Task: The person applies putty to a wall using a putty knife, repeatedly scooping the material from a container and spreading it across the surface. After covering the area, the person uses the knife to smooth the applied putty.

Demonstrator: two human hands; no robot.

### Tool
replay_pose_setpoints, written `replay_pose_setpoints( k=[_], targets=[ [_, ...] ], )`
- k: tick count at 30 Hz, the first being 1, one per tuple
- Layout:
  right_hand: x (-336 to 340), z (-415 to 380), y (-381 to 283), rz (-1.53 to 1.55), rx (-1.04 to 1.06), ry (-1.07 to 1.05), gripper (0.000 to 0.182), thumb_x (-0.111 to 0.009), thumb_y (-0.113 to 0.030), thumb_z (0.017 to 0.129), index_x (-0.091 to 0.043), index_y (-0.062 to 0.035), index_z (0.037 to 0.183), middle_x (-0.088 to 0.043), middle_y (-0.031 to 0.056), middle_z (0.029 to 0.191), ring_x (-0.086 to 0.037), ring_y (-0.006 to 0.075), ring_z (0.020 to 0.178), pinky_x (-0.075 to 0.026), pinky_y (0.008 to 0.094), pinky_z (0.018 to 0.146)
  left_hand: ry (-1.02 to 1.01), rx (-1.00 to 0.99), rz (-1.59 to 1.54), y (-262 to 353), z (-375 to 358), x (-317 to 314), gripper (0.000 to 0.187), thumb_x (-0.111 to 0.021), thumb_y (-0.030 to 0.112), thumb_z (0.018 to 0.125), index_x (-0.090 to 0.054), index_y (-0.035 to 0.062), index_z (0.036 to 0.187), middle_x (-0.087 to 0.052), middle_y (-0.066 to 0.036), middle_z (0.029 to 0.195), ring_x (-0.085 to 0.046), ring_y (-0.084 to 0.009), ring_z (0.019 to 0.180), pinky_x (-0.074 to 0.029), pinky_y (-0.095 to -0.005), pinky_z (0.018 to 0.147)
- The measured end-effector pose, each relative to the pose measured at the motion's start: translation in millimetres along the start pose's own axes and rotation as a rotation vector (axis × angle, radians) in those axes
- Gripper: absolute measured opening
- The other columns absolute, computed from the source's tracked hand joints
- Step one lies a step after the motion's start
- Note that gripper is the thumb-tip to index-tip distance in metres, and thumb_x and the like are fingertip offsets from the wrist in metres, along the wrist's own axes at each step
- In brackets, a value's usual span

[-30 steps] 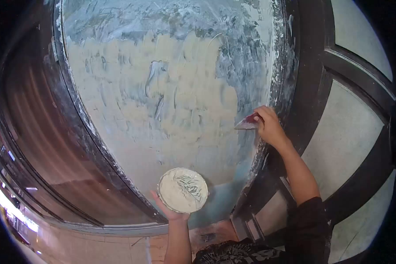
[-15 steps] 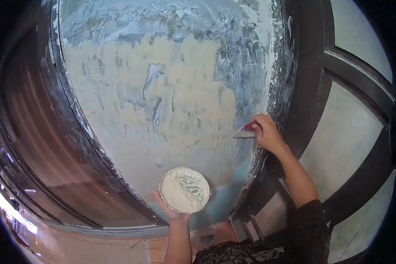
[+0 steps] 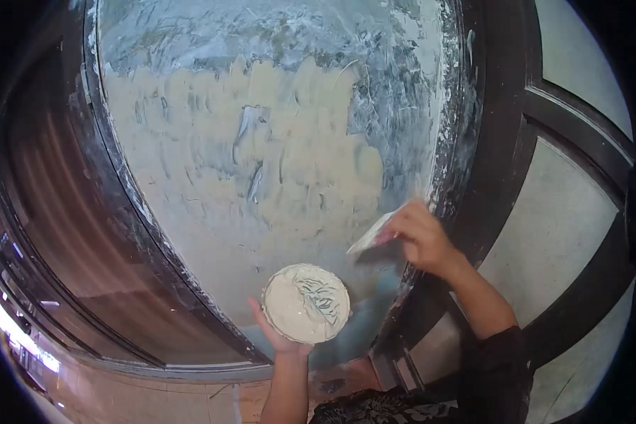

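Grip first: our right hand (image 3: 424, 237) has its fingers wrapped round a scraper (image 3: 369, 236). It's blurry there, so we can't make out each finger. Our left hand (image 3: 286, 339) is cupped under a bowl (image 3: 348, 311), thumb out along the near left side; the other fingers are mostly hidden beneath.

Biggest thing around is the wall (image 3: 297, 212), filling the space ahead of both hands. Left of and beyond the right-hand grip it's got a streaky cream coat, with rough blue-grey patches higher up and close to the right edge. Off to the right of that grip there's a dark door (image 3: 516, 205) with pale panels.

Next size down, the bowl: below and left of the right-hand grip, sitting right on the left palm. With that much paste (image 3: 286, 304) in it, we'd guess it has some weight and would tip if held by one edge, so palm underneath is the sensible hold. The paste looks soft, smeary and probably slick, so we'd keep fingers off a messy rim.

Smallest is the scraper, its pale blade slanting down and left from the right-hand grip towards the bowl, apart from it. Can't tell if it's touching the wall. Should be light, with a thin, fairly stiff blade; we'd hold it by the reddish handle.

Brands or labels? None we can read. The shirt (image 3: 374, 408) below the hands has a pale print, but no legible words.
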State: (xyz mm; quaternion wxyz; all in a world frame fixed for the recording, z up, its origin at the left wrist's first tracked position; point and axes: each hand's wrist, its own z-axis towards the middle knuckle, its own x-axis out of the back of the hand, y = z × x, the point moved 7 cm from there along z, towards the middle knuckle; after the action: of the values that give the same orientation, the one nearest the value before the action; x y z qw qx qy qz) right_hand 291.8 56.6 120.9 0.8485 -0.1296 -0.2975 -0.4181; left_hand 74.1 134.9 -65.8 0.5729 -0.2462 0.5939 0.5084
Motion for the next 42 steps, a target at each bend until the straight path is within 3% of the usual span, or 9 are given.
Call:
replay_pose_setpoints(
  k=[2, 3, 6, 10, 17, 21, 23, 34, 42],
  targets=[
    [-9, 5, -32, 0.035, 0.07, -0.048, 0.024, -0.067, 0.005, 0.078, -0.069, -0.0078, 0.098, -0.064, 0.0083, 0.096, -0.058, 0.0313, 0.099, -0.05, 0.0381, 0.087, -0.001, 0.005, 0.016, -2, 2, -8, 0.095, -0.029, 0.085, 0.09, -0.044, 0.0134, 0.151, -0.049, -0.018, 0.15, -0.05, -0.0502, 0.129, -0.037, -0.0878, 0.091],
    [-14, 5, -47, 0.068, 0.145, -0.095, 0.024, -0.07, 0.002, 0.078, -0.07, -0.0104, 0.099, -0.064, 0.0067, 0.099, -0.059, 0.03, 0.101, -0.051, 0.0378, 0.089, -0.08, 0.04, -0.03, -2, -2, -24, 0.096, -0.025, 0.081, 0.094, -0.041, 0.0074, 0.152, -0.048, -0.019, 0.151, -0.051, -0.0425, 0.132, -0.045, -0.0621, 0.106],
    [-25, 2, -64, 0.132, 0.196, -0.17, 0.024, -0.073, -0.005, 0.079, -0.071, -0.0139, 0.102, -0.065, 0.0045, 0.105, -0.059, 0.0301, 0.106, -0.051, 0.0382, 0.092, -0.065, 0.052, -0.074, -3, -2, -35, 0.097, -0.024, 0.082, 0.093, -0.04, 0.0075, 0.153, -0.047, -0.019, 0.151, -0.051, -0.0428, 0.132, -0.045, -0.0629, 0.106],
    [-25, -1, -66, 0.128, 0.193, -0.204, 0.036, -0.075, -0.002, 0.076, -0.071, -0.0156, 0.109, -0.064, 0.0046, 0.109, -0.058, 0.0317, 0.109, -0.052, 0.0396, 0.093, -0.175, 0.077, -0.085, -5, -3, -48, 0.099, -0.023, 0.084, 0.092, -0.038, 0.0071, 0.154, -0.046, -0.02, 0.152, -0.05, -0.0434, 0.133, -0.044, -0.0645, 0.106],
    [-33, -7, -59, 0.15, 0.147, -0.195, 0.044, -0.076, 0.001, 0.071, -0.071, -0.0171, 0.111, -0.064, 0.0058, 0.113, -0.057, 0.0348, 0.112, -0.051, 0.0403, 0.095, -0.078, 0.014, 0.032, -6, 1, -39, 0.095, -0.023, 0.079, 0.097, -0.04, 0.0042, 0.153, -0.048, -0.018, 0.15, -0.051, -0.0364, 0.134, -0.04, -0.0498, 0.114],
    [-31, -3, -62, 0.15, 0.172, -0.173, 0.043, -0.076, 0.003, 0.07, -0.071, -0.0158, 0.108, -0.063, 0.0058, 0.114, -0.057, 0.0346, 0.112, -0.051, 0.0402, 0.095, -0.097, 0.016, 0.03, -7, -1, -44, 0.095, -0.023, 0.079, 0.096, -0.04, 0.0044, 0.153, -0.049, -0.017, 0.15, -0.051, -0.0363, 0.134, -0.04, -0.0507, 0.114],
    [-30, -2, -61, 0.148, 0.149, -0.182, 0.041, -0.076, 0.004, 0.069, -0.071, -0.0144, 0.106, -0.064, 0.0057, 0.112, -0.057, 0.0342, 0.111, -0.051, 0.0402, 0.095, -0.045, 0.04, -0.006, -9, 0, -41, 0.095, -0.026, 0.08, 0.095, -0.042, 0.0053, 0.151, -0.05, -0.019, 0.149, -0.054, -0.0407, 0.13, -0.044, -0.0588, 0.108],
    [-24, 0, -59, 0.152, 0.11, -0.082, 0.039, -0.075, 0.008, 0.068, -0.067, -0.0092, 0.102, -0.065, 0.0075, 0.109, -0.058, 0.0349, 0.109, -0.051, 0.0417, 0.094, -0.044, 0.048, 0.018, -16, -2, -43, 0.095, -0.026, 0.08, 0.095, -0.043, 0.0039, 0.151, -0.051, -0.02, 0.149, -0.054, -0.04, 0.13, -0.045, -0.0577, 0.109],
    [-10, -2, -44, 0.063, 0.091, 0.109, 0.037, -0.065, 0.015, 0.068, -0.066, -0.0043, 0.099, -0.064, 0.0098, 0.101, -0.059, 0.0359, 0.098, -0.051, 0.0432, 0.088, -0.024, 0.076, 0.027, -23, 4, -36, 0.098, -0.028, 0.083, 0.092, -0.043, 0.0064, 0.151, -0.051, -0.019, 0.148, -0.054, -0.0451, 0.128, -0.045, -0.0708, 0.101]
  ],
)
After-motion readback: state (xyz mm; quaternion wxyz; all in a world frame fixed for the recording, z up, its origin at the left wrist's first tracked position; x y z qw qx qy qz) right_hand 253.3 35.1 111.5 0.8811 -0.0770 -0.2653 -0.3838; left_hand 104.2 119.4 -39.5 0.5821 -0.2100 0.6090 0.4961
